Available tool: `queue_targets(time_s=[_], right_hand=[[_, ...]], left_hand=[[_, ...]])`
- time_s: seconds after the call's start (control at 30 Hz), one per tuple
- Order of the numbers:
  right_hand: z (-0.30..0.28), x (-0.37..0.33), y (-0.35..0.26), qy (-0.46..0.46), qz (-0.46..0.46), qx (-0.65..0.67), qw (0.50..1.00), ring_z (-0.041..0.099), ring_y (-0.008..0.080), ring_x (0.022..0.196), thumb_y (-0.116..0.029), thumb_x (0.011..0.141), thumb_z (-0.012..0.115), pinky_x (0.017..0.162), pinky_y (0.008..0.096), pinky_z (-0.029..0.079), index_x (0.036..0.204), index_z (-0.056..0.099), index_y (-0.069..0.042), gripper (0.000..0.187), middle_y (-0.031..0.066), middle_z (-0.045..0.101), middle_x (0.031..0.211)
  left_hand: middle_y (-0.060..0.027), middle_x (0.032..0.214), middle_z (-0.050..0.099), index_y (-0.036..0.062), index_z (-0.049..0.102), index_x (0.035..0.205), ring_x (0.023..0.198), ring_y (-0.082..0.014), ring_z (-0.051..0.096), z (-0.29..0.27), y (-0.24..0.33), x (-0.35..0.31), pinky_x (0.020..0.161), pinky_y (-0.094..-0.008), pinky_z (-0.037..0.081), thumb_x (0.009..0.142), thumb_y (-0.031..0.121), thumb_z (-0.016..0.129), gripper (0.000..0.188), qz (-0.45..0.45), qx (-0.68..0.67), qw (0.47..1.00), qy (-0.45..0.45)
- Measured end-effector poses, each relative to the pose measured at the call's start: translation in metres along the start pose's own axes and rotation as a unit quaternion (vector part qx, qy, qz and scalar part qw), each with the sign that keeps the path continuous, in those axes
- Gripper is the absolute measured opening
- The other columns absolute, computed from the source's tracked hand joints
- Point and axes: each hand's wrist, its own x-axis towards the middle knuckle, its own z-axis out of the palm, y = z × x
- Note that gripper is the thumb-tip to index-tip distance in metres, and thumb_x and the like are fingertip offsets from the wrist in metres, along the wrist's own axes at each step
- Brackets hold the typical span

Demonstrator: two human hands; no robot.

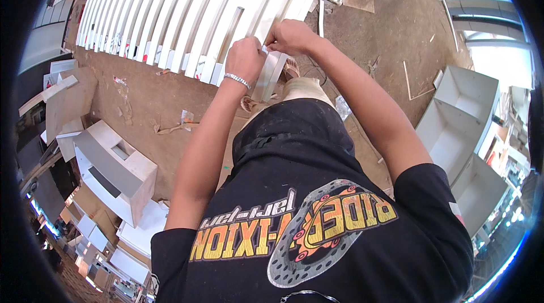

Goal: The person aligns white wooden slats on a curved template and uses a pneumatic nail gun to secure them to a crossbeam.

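Observation:
Long white slats (187,20) lie side by side in front of me, their near ends lined up. My left hand (246,59), with a beaded bracelet at the wrist, is closed at the end of the slats nearest my body. Close to its right, my right hand (293,37) is closed in a pinch, fingertips almost meeting the left hand's. A small white bit (264,48) shows between the fingertips; what it belongs to is hidden. Just below the hands, a pale, shiny flat piece (268,78) slants down toward my legs.
White open box cabinets (453,124) stand on the right. On the left are a grey-and-white cabinet part (116,170) and wooden boards (68,102). Scraps of paper and film (184,119) lie on the brown floor (124,127). A thin strip (407,79) lies to the right.

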Motion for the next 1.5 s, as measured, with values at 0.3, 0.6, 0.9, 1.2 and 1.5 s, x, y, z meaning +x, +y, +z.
queue_targets(time_s=[0.3, 0.6, 0.9, 1.2, 1.5], right_hand=[[0.036, -0.011, -0.024, -0.001, 0.000, -0.010, 1.000, 0.074, 0.0346, 0.092, -0.029, 0.085, 0.075, 0.082, 0.0450, 0.057, 0.100, 0.082, -0.016, 0.021, 0.0148, 0.077, 0.094], [0.037, -0.019, -0.042, 0.004, 0.000, -0.031, 1.000, 0.073, 0.0341, 0.088, -0.029, 0.087, 0.073, 0.078, 0.0456, 0.056, 0.101, 0.081, -0.019, 0.019, 0.0111, 0.076, 0.089], [0.035, -0.045, -0.045, 0.115, 0.068, 0.073, 0.988, 0.068, 0.0363, 0.102, -0.021, 0.094, 0.064, 0.090, 0.0476, 0.053, 0.102, 0.076, -0.007, 0.021, 0.0182, 0.072, 0.103], [0.037, -0.037, -0.037, 0.113, -0.042, -0.018, 0.993, 0.068, 0.0374, 0.091, -0.012, 0.091, 0.067, 0.081, 0.0450, 0.054, 0.103, 0.073, -0.002, 0.017, 0.0177, 0.069, 0.097], [0.070, -0.039, -0.067, 0.213, 0.091, 0.038, 0.972, 0.069, 0.0388, 0.088, -0.013, 0.089, 0.070, 0.081, 0.0454, 0.054, 0.095, 0.071, 0.002, 0.016, 0.0217, 0.070, 0.091]], left_hand=[[-0.0245, 0.088, 0.071, -0.0004, 0.072, 0.087, 0.087, -0.0411, 0.070, 0.002, -0.017, -0.043, 0.080, -0.0483, 0.055, 0.083, 0.009, 0.069, 0.010, 0.011, -0.007, 1.000, 0.009], [-0.0232, 0.090, 0.069, -0.0017, 0.065, 0.089, 0.087, -0.0420, 0.069, 0.006, -0.009, -0.065, 0.078, -0.0511, 0.055, 0.087, 0.009, 0.067, 0.011, -0.020, 0.044, 0.998, 0.042], [-0.0082, 0.066, 0.060, 0.0004, 0.060, 0.089, 0.062, -0.0133, 0.060, -0.090, -0.029, -0.169, 0.060, -0.0334, 0.050, 0.098, 0.024, 0.071, 0.027, -0.212, -0.197, 0.955, 0.062], [-0.0107, 0.106, 0.071, -0.0077, 0.059, 0.124, 0.084, -0.0155, 0.069, 0.033, -0.057, -0.174, 0.073, -0.0260, 0.058, 0.100, 0.027, 0.070, 0.044, -0.349, -0.613, 0.708, -0.040], [-0.0109, 0.109, 0.066, 0.0004, 0.062, 0.105, 0.111, -0.0260, 0.063, 0.069, -0.076, -0.195, 0.098, -0.0370, 0.051, 0.098, 0.018, 0.063, 0.019, -0.265, -0.879, 0.389, 0.072]])
